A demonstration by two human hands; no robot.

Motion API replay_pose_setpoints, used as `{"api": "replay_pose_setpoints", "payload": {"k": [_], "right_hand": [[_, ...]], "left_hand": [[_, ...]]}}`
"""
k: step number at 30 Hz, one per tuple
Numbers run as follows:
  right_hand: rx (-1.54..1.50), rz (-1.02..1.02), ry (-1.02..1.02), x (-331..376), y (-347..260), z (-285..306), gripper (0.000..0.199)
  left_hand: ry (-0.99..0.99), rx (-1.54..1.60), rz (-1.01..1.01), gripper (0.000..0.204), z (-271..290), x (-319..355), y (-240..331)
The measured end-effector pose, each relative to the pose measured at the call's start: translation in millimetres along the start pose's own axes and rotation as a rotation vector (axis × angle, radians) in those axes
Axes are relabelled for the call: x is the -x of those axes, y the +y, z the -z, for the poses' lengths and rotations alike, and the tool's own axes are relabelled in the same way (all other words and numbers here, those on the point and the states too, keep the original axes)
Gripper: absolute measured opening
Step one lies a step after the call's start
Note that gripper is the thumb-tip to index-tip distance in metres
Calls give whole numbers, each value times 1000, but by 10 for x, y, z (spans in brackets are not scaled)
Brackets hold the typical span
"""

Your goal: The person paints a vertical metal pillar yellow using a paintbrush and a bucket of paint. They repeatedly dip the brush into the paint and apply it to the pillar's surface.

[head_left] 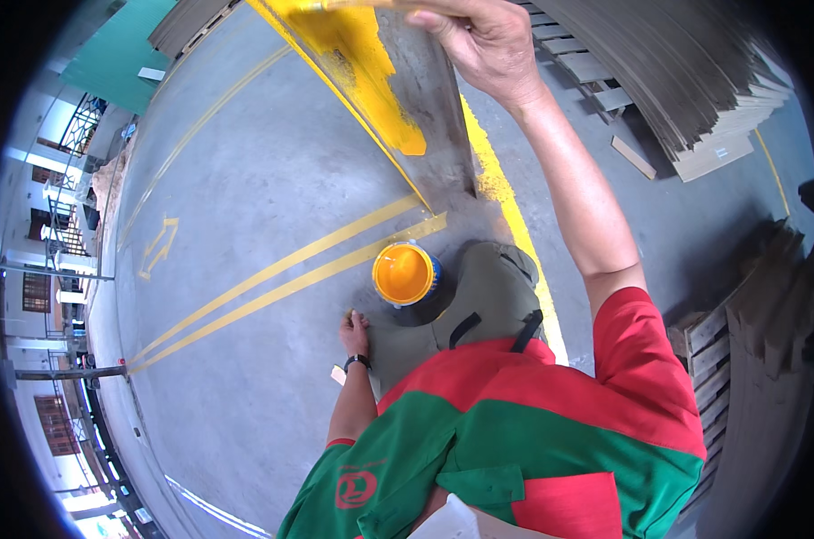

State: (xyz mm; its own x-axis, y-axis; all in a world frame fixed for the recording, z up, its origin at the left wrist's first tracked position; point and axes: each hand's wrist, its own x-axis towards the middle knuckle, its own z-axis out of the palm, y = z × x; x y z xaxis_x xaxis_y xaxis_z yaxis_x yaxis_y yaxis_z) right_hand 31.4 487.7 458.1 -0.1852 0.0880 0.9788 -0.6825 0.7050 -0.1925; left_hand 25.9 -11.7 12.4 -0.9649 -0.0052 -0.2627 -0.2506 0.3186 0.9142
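Note:
Up at the top edge, my right hand (492, 45) is closed around the handle of a paintbrush (371, 4), which lies over a long grey metal-looking panel (425, 90). Wet-looking yellow paint (362, 76) covers the panel's left side, ending in a ragged edge. Between my knees and the panel's near end stands an open bucket of yellow-orange paint (402, 273), blue on its outside. Beside my left knee, my left hand (355, 332) hangs with curled fingers; whether they hold anything is hidden. A pale flat strip (338, 374) shows beside that wrist.
Stacked brown sheets (667, 72) on a pallet fill the upper right, with a loose wooden piece (634, 157) nearby. Another pallet (708, 377) stands lower right. Yellow lines (272, 269) cross the grey floor. A green panel (110, 54) is at upper left.

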Motion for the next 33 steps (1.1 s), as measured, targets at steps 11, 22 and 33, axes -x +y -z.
{"api": "replay_pose_setpoints", "payload": {"k": [11, 22, 33], "right_hand": [[94, -782, -150, 1801, -130, -150, 25], [-259, -910, 305, 364, -358, -363, 34], [-429, -1039, 425, 289, -471, -547, 31]], "left_hand": [[-51, -99, -23, 36, 31, 74, 61], [-91, -224, -44, 37, 42, 52, 58], [-79, -127, -53, 43, 62, 21, -28]]}}
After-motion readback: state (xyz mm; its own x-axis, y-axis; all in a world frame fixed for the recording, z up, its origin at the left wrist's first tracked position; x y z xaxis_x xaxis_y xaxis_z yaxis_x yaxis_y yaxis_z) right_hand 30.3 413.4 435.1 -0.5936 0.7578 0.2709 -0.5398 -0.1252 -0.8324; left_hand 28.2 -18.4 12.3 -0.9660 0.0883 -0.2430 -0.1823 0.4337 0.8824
